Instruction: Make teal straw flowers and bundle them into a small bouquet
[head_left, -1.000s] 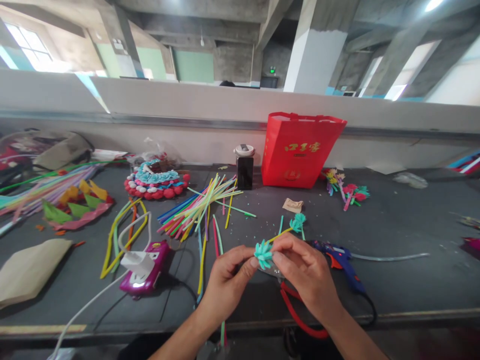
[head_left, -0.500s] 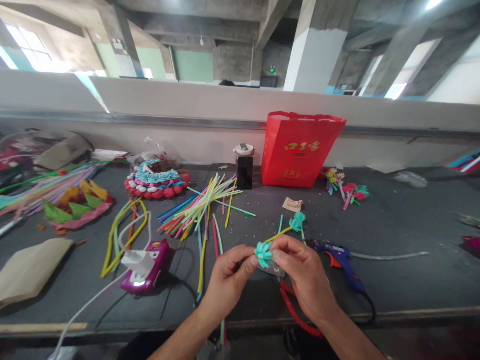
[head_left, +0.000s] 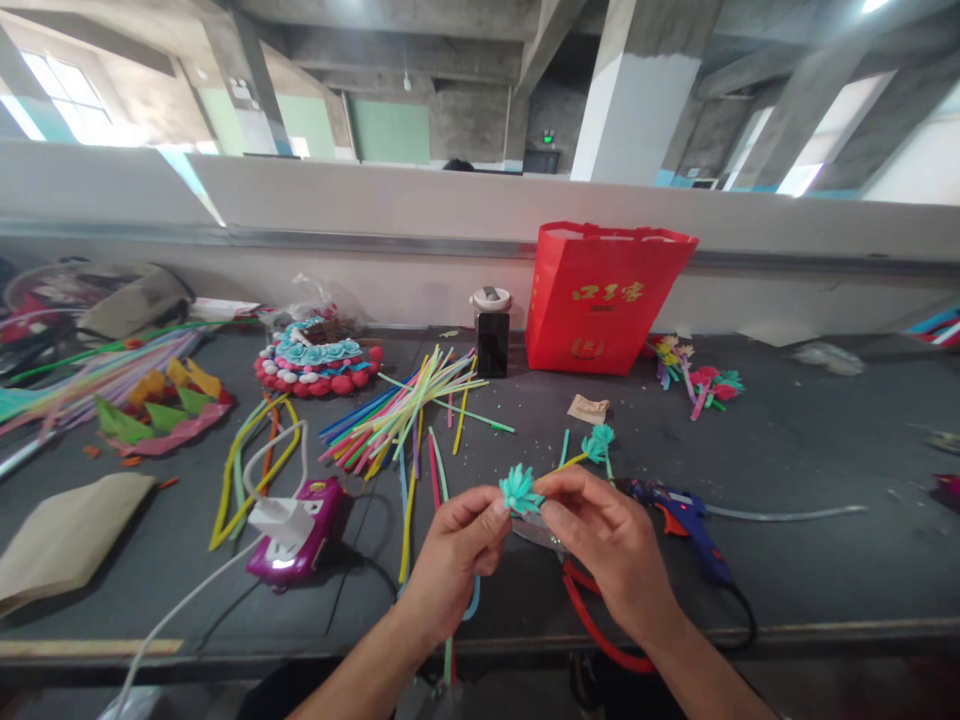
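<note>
A small teal straw flower [head_left: 519,490] sits between both my hands above the dark table [head_left: 810,560]. My left hand [head_left: 454,565] is curled, pinching its lower stem, which hangs down as a teal straw [head_left: 472,600]. My right hand [head_left: 604,545] pinches the flower's right side with thumb and fingertips. A second teal flower on a yellow straw [head_left: 596,443] lies just beyond them. Red-handled scissors [head_left: 581,600] lie under my right hand.
A blue glue gun [head_left: 686,525] with its cord lies right of my hands. Several coloured straws [head_left: 397,415] are piled ahead, a purple power strip [head_left: 296,535] sits left, a red bag [head_left: 607,300] and a dark cup [head_left: 491,335] stand at the back.
Both hands have lifted the teal flower slightly up and left, and a teal stem now shows hanging below my left hand.
</note>
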